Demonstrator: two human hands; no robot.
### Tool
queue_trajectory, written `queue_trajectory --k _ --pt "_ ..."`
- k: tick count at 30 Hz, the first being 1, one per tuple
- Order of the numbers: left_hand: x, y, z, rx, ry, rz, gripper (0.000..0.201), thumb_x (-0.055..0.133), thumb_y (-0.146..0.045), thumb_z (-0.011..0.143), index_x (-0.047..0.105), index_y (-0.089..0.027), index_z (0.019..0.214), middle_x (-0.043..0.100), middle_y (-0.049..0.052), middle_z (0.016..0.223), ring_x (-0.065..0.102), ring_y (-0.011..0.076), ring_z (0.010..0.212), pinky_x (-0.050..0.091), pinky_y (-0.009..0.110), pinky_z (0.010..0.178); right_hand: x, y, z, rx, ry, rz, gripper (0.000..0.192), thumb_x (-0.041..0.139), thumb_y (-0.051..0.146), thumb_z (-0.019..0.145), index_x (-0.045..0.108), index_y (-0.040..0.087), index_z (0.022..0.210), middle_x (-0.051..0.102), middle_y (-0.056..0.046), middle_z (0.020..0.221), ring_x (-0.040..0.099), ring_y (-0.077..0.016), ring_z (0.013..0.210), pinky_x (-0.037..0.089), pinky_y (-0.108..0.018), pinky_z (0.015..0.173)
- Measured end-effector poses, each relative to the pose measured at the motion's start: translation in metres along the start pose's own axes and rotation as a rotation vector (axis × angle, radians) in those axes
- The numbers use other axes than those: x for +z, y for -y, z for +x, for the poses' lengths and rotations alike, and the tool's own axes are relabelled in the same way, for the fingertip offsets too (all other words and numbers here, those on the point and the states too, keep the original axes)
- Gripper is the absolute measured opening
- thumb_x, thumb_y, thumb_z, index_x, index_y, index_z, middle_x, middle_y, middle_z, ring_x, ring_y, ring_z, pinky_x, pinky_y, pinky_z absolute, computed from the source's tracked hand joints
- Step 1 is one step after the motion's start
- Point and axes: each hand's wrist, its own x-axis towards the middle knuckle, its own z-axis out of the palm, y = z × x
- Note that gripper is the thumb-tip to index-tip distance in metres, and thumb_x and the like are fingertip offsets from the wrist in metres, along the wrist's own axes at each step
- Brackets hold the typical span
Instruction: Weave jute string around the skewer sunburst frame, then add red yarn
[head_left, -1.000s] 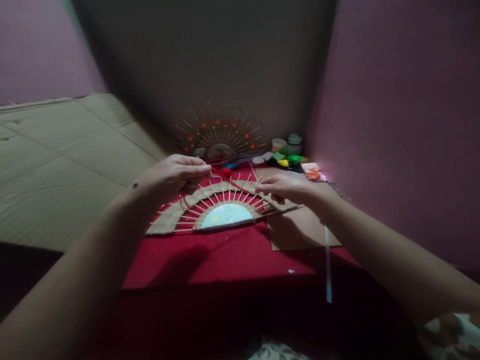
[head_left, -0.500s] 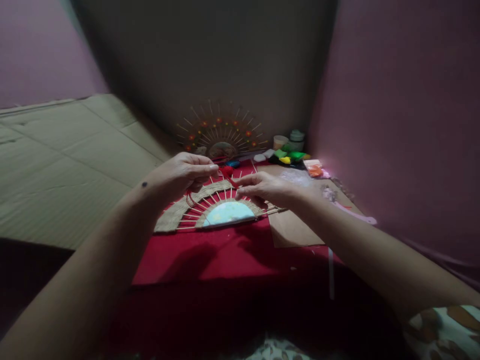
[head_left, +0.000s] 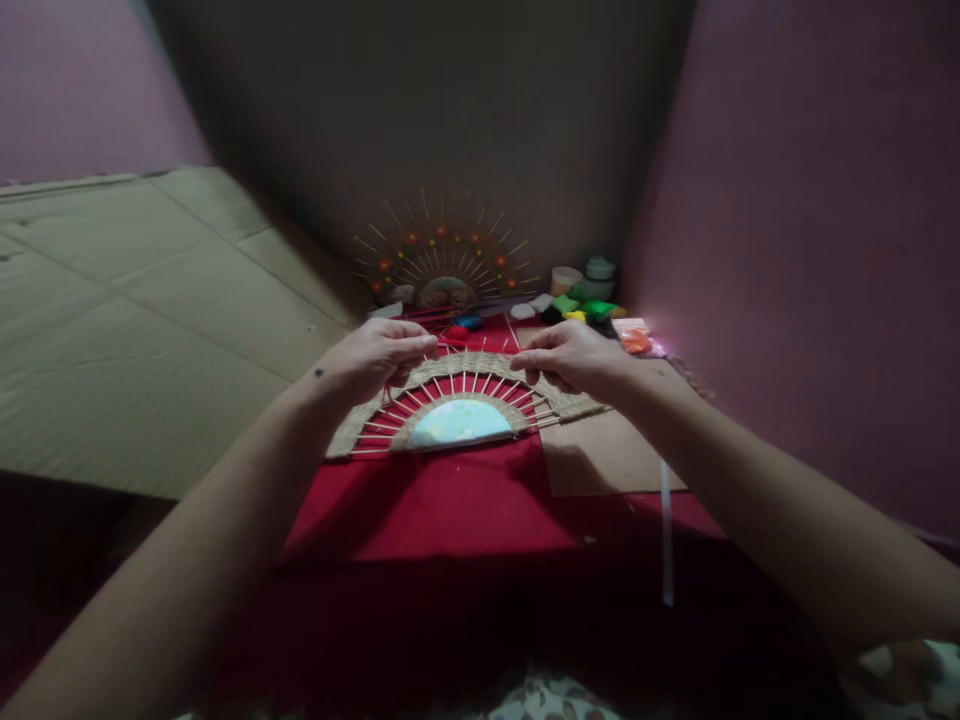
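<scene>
On the red cloth lies a half-round fan of thin sticks woven with coarse jute. Left hand and right hand rest on its arched band, fingers pinched shut on red yarn.

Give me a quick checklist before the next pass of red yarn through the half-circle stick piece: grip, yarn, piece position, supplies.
1. Left hand pinching the red yarn at its fingertips: ok.
2. Right hand on the upper right of the woven arc: ok, fingers resting on it.
3. Yarn tight between the two hands: cannot tell, too thin and dim.
4. Half-circle piece lying flat on the red cloth: ok.
5. Yarn ball within reach behind the piece: ok.
6. Sticks all intact under the right hand: cannot tell, hidden.
</scene>
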Motion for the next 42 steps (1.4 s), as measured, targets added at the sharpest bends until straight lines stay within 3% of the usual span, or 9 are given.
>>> queue_trajectory --k 4,9,12,15,20,22,25,33,42 --pt "0.017 0.013 0.013 0.054 0.033 0.022 0.018 0.060 -0.027 0.078 0.061 -0.014 0.066 0.032 -0.005 0.045 0.027 0.0040 0.037 0.019 0.019 0.038 -0.010 0.013 -0.010 -0.023 -0.157 -0.031 0.014 0.064 0.021 0.078 0.067 0.009 0.072 0.054 0.001 0.049 0.029 -0.0017 0.032 0.016 -0.021 0.031" --pt "0.044 0.026 0.038 0.234 0.024 0.200 0.016 0.059 -0.026 0.079 0.062 -0.013 0.088 0.046 -0.003 0.059 0.038 0.0056 0.049 0.030 0.018 0.047 -0.017 0.024 -0.029 -0.048 -0.261 -0.037 0.021 0.067 0.024 0.075 0.063 0.011 0.059 0.045 0.004 0.039 0.027 -0.0018 0.031 0.014 -0.021 0.031" --pt "0.060 0.034 0.052 0.377 -0.034 0.442 0.035 0.062 -0.025 0.078 0.057 -0.015 0.110 0.046 -0.005 0.060 0.042 0.0077 0.055 0.035 0.020 0.055 -0.019 0.024 -0.036 -0.046 -0.287 0.008 0.026 0.066 0.025 0.075 0.060 0.013 0.053 0.037 0.006 0.034 0.026 -0.0018 0.030 0.013 -0.019 0.031" --pt "0.075 0.040 0.060 0.455 -0.079 0.729 0.047 0.060 -0.025 0.081 0.047 -0.018 0.126 0.047 -0.006 0.057 0.046 0.0094 0.054 0.037 0.022 0.058 -0.021 0.022 -0.040 -0.040 -0.288 0.106 0.021 0.068 0.024 0.074 0.062 0.013 0.056 0.046 0.004 0.040 0.030 -0.0018 0.030 0.015 -0.018 0.030" --pt "0.090 0.041 0.067 0.589 -0.115 1.025 0.037 0.053 -0.024 0.086 0.048 -0.018 0.123 0.065 0.004 0.087 0.059 0.0143 0.077 0.042 0.023 0.067 -0.026 0.020 -0.046 0.000 -0.284 0.214 0.015 0.069 0.023 0.071 0.065 0.013 0.060 0.046 0.003 0.040 0.030 -0.0021 0.030 0.014 -0.017 0.028" --pt "0.092 0.040 0.070 0.609 -0.126 1.098 0.022 0.048 -0.026 0.089 0.058 -0.016 0.106 0.065 0.007 0.091 0.059 0.0158 0.080 0.042 0.024 0.068 -0.028 0.019 -0.050 0.023 -0.288 0.224 0.014 0.069 0.022 0.071 0.066 0.013 0.060 0.045 0.003 0.039 0.029 -0.0025 0.029 0.014 -0.017 0.027" --pt "0.090 0.041 0.073 0.598 -0.140 1.158 0.023 0.042 -0.028 0.091 0.061 -0.014 0.088 0.063 0.008 0.086 0.058 0.0169 0.076 0.040 0.025 0.065 -0.031 0.014 -0.056 0.050 -0.311 0.227 0.015 0.069 0.021 0.070 0.065 0.013 0.058 0.045 0.003 0.038 0.030 -0.0033 0.029 0.016 -0.018 0.027" --pt "0.075 0.034 0.063 0.567 -0.080 1.337 0.024 0.035 -0.025 0.093 0.057 -0.015 0.095 0.057 0.008 0.090 0.054 0.0171 0.073 0.033 0.026 0.056 -0.034 -0.018 -0.062 0.139 -0.374 0.267 0.011 0.067 0.021 0.070 0.068 0.011 0.065 0.044 0.004 0.042 0.030 -0.0022 0.031 0.015 -0.017 0.028" --pt "0.070 0.016 0.052 0.502 0.049 1.441 0.028 0.032 -0.030 0.093 0.057 -0.018 0.097 0.047 0.008 0.109 0.050 0.0150 0.080 0.026 0.025 0.053 -0.037 -0.060 -0.048 0.253 -0.301 0.410 0.008 0.064 0.018 0.072 0.066 0.011 0.070 0.046 0.003 0.046 0.033 -0.0027 0.034 0.020 -0.017 0.032"
